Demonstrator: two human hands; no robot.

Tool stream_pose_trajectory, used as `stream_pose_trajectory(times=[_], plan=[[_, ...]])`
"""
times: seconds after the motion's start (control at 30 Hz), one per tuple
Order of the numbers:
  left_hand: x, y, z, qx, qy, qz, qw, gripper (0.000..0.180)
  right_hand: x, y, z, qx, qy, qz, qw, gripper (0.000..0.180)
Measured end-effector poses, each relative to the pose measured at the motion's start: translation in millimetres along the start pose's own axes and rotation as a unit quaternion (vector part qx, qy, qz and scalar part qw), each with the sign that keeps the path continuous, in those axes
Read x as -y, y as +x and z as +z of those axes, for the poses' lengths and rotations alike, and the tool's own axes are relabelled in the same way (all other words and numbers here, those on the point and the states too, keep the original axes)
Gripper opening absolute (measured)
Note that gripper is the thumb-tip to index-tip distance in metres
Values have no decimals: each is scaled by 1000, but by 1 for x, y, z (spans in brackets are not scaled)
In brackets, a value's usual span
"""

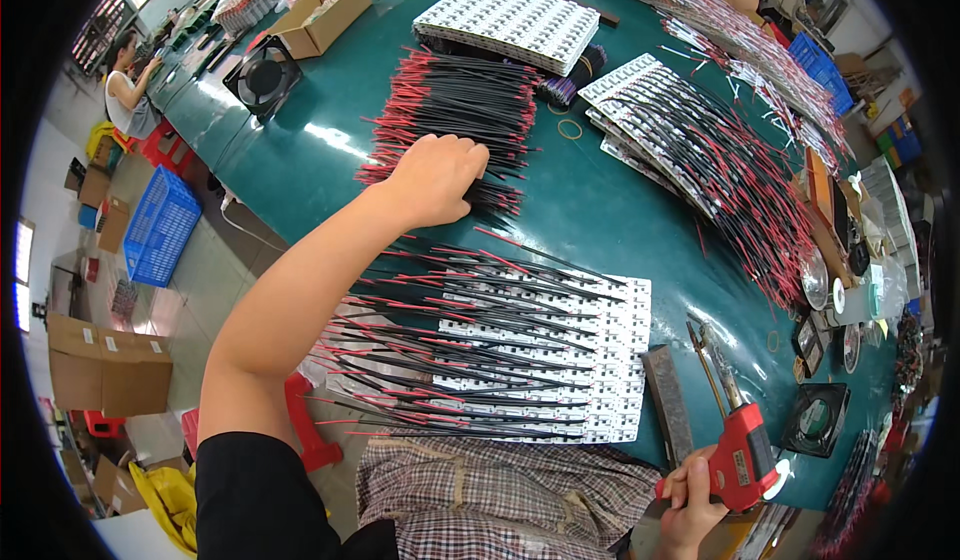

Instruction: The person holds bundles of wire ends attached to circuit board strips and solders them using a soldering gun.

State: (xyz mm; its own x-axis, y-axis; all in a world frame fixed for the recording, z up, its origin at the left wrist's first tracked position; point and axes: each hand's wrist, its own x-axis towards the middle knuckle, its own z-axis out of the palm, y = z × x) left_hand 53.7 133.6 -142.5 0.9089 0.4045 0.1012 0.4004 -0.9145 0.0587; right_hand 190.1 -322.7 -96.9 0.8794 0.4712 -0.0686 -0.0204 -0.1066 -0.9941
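My right hand (692, 495), at the lower right, grips a red soldering gun (742, 455). Its metal tip and a thin feed tube point up and away over the table. My left hand (436, 178) is closed at the near end of a thick pile of black wires (450, 105) with red ends. Its fingertips are hidden among the wires. Closest to me lies a white circuit board panel (620, 360) in many small units. Rows of black and red wires (480, 335) stretch across it and stick out past its left side.
A stack of white panels (505, 20) stands behind the wire pile. Wired panels (650, 110) lie to the right. A dark metal bar (667, 400) rests beside the near panel, and a black fan (815, 418) sits farther right. At the far left are a cardboard box (325, 15) and another fan (262, 78).
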Motion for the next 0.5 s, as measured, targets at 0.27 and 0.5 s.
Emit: stream_pose_trajectory(times=[0.27, 0.5], plan=[[2, -15, 0, -108, -90, -15, 990, 47, 10, -8, 2, 48, 69, 25, 996, 13], [15, -27, -45, -393, -382, -165, 820, 19, 6, -5, 7, -7, 8, 8, 1000, 14]])
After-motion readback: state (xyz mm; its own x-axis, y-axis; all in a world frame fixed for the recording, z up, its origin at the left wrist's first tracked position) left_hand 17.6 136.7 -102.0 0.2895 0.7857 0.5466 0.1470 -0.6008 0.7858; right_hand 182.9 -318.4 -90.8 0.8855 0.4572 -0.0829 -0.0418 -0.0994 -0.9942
